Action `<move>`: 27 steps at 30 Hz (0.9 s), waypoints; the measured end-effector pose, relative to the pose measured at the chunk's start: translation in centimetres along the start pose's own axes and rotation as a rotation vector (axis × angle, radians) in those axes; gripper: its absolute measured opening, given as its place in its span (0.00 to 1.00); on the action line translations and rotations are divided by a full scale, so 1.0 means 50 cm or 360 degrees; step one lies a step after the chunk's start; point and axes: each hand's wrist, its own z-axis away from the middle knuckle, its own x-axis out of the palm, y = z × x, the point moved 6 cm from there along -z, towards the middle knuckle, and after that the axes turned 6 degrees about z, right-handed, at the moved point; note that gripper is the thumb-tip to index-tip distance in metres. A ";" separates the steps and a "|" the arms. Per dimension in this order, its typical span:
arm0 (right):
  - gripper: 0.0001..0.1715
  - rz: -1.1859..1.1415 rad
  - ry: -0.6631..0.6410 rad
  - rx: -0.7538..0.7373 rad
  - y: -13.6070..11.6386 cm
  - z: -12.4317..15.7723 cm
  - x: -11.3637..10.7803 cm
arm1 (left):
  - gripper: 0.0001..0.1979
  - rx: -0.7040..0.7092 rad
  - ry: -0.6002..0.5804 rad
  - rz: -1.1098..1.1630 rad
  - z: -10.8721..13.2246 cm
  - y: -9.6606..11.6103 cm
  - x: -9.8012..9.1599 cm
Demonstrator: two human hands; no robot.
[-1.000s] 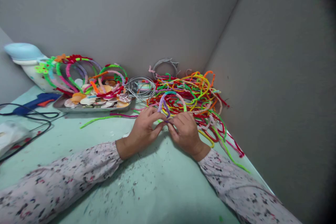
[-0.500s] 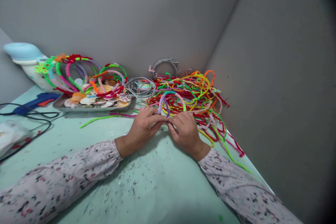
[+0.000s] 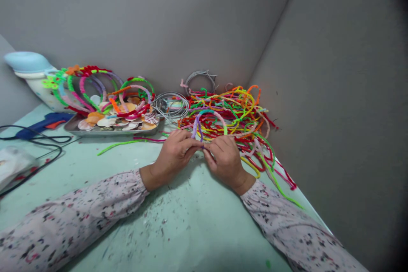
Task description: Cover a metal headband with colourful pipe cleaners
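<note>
Between my two hands stands a small hoop of pipe cleaners (image 3: 206,111), with purple, teal, pink and light green sections. My left hand (image 3: 176,153) is closed in a pinch on the hoop's lower left side. My right hand (image 3: 225,159) pinches its lower right side, and the fingertips of both hands nearly meet at the bottom. A loose purple end (image 3: 199,129) hangs inside the ring, down to the fingertips. The fingers hide the lowest part of the hoop.
Behind my hands lies a heap of coloured pipe cleaners (image 3: 236,106), with grey wire coils (image 3: 172,106) beside it. Leftward are a metal tray (image 3: 111,133) of shells, finished-looking hoops (image 3: 92,72), a blue glue gun (image 3: 41,125) with a black cord, and a white-and-blue container (image 3: 32,68).
The loose purple end inside the hoop has shifted slightly left, and the hoop's right side has moved slightly right. Both hands keep almost the same place.
</note>
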 end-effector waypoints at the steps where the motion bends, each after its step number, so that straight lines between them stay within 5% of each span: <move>1: 0.08 0.0003 -0.0001 -0.0001 0.000 0.000 0.000 | 0.06 -0.0007 -0.0007 -0.0006 0.000 0.000 0.001; 27: 0.09 0.0044 -0.0058 -0.0015 0.001 0.001 0.004 | 0.09 -0.0054 -0.0149 -0.0126 0.000 -0.006 0.007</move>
